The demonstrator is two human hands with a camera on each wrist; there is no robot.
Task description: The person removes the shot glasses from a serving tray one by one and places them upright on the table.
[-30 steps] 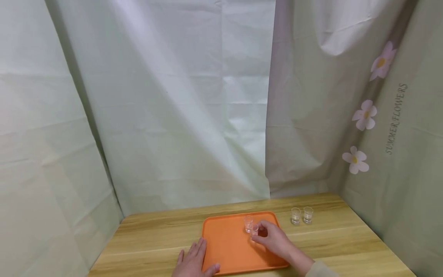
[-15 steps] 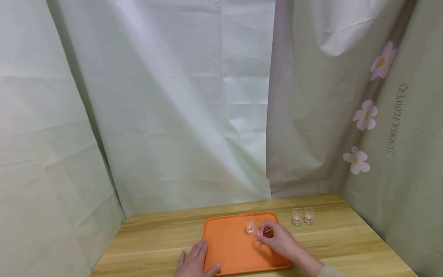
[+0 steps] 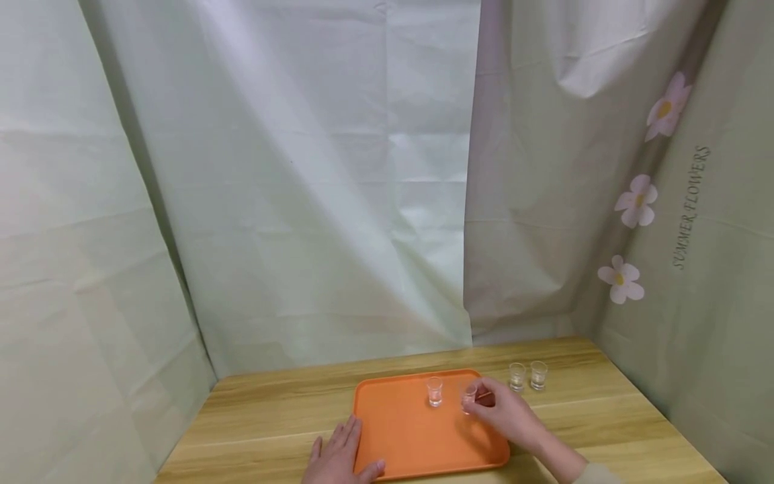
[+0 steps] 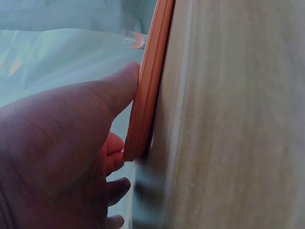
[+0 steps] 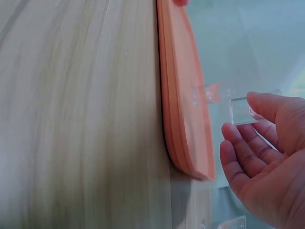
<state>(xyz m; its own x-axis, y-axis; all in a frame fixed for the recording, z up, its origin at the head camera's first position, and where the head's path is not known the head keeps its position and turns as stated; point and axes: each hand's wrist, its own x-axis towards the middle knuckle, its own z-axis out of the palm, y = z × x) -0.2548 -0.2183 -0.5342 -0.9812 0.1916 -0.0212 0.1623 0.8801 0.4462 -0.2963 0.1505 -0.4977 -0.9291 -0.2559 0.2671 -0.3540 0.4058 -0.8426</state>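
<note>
My right hand [image 3: 504, 410] pinches a small clear shot glass [image 3: 468, 398] between thumb and fingertips, over the right side of the orange tray [image 3: 417, 444]. In the right wrist view, that shot glass [image 5: 240, 110] shows a gap between its base and the tray floor. A second shot glass [image 3: 435, 392] stands upright on the tray toward the back. My left hand [image 3: 338, 457] rests at the tray's front left corner, fingers extended along the left side. In the left wrist view, the thumb of the left hand [image 4: 62, 138] touches the tray's rim [image 4: 147, 90].
Two more shot glasses, a left one [image 3: 517, 378] and a right one [image 3: 539, 376], stand side by side on the wooden table [image 3: 266, 410], beyond the tray's right edge. Pale curtains [image 3: 332, 202] enclose the table at the back and both sides.
My right hand has carried its shot glass rightward across the tray, away from the one standing there. The left hand stays at the tray's corner.
</note>
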